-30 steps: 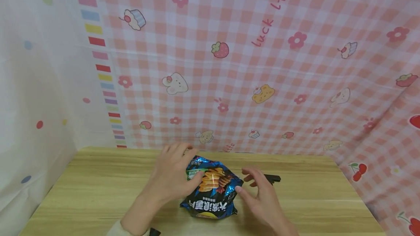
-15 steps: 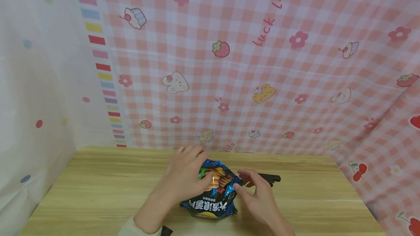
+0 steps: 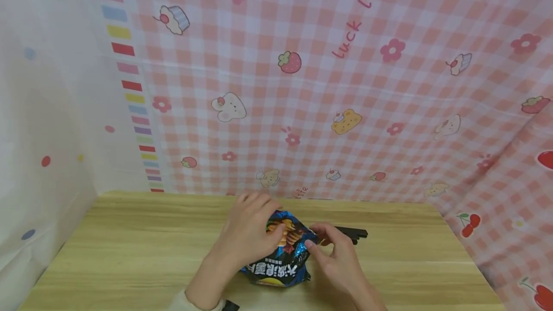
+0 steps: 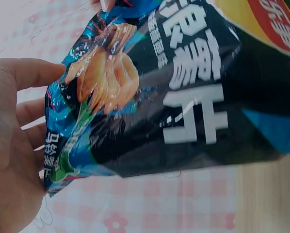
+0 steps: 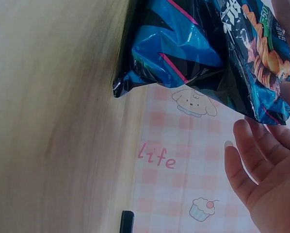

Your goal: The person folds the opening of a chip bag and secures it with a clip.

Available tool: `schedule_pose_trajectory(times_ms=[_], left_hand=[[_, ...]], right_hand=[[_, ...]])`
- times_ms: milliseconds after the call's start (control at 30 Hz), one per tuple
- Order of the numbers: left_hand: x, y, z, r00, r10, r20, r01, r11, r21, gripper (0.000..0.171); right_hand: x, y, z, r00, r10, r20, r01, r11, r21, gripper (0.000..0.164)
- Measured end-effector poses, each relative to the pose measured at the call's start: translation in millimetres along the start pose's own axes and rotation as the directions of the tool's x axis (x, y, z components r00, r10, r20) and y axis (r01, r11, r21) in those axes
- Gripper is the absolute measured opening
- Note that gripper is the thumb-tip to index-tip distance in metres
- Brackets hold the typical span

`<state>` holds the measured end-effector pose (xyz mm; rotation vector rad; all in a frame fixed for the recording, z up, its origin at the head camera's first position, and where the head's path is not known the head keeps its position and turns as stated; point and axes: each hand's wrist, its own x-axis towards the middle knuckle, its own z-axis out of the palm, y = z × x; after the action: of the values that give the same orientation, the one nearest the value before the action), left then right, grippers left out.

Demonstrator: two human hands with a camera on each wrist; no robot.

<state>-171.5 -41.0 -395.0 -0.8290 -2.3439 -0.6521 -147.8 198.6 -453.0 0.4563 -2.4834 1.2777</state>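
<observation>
Snack bag (image 3: 287,258): our landmark; it is on or just above the desk (image 3: 410,253), between our two hands, and we cannot tell whether it rests its full weight there. Its lettering faces up, upside down to us in the head view.
Left hand (image 3: 248,234): at the bag's far left edge, thumb on the printed face and the other fingers behind, so the fingers are narrow around that edge and hold it.
Right hand (image 3: 339,258): at the bag's right corner, thumb in front and fingers behind, pinching the corner between them.
Just changed: compared with a second ago, our left hand sits farther across the bag and hides more of its print; our right hand sits slightly closer in at the corner. The bag itself hardly shifts.
What it means: we judge that the bag is now better steadied, since we have it from both sides; the work looks to be at the gripping stage. We see no tear in the parts that show.
Black object (image 3: 353,232): to the right of the bag, beyond our right hand, partly hidden; we cannot tell what it is.
Patterned cloth (image 3: 259,61): rises behind the bag.
Sleeve (image 3: 186,302): nearer to us than the bag, at our left wrist.
</observation>
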Motion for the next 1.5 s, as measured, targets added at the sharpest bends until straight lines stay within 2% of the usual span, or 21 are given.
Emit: schedule_pose_trajectory(times_ms=[200, 467, 867, 1133, 1500], left_hand=[[-0.9, 4.1, 1.8, 1.000, -0.008, -0.021, 0.007, 0.999, -0.036, 0.026], [-0.9, 6.3, 4.6, 0.998, -0.006, -0.056, 0.003, 0.999, -0.051, 0.023], [-0.1, 4.6, 7.3, 0.996, 0.018, -0.086, -0.024, 0.997, -0.071, 0.019], [2.0, 3.4, 11.8, 0.989, 0.065, -0.136, -0.074, 0.995, -0.061, 0.016], [1.0, 7.4, 13.3, 0.991, 0.068, -0.120, -0.076, 0.995, -0.068, 0.014]], right_hand=[[0.8, 0.6, 0.4, 1.000, -0.018, -0.001, 0.018, 1.000, 0.023, 0.025], [1.1, -1.6, -1.4, 0.994, -0.104, -0.039, 0.106, 0.994, 0.030, 0.024], [0.2, 1.5, -3.7, 0.997, -0.062, -0.043, 0.065, 0.996, 0.065, 0.023], [0.5, 7.1, -1.6, 0.989, -0.125, -0.073, 0.130, 0.989, 0.073, 0.026], [-1.3, 6.5, -2.3, 0.988, -0.138, -0.068, 0.142, 0.988, 0.060, 0.026]])
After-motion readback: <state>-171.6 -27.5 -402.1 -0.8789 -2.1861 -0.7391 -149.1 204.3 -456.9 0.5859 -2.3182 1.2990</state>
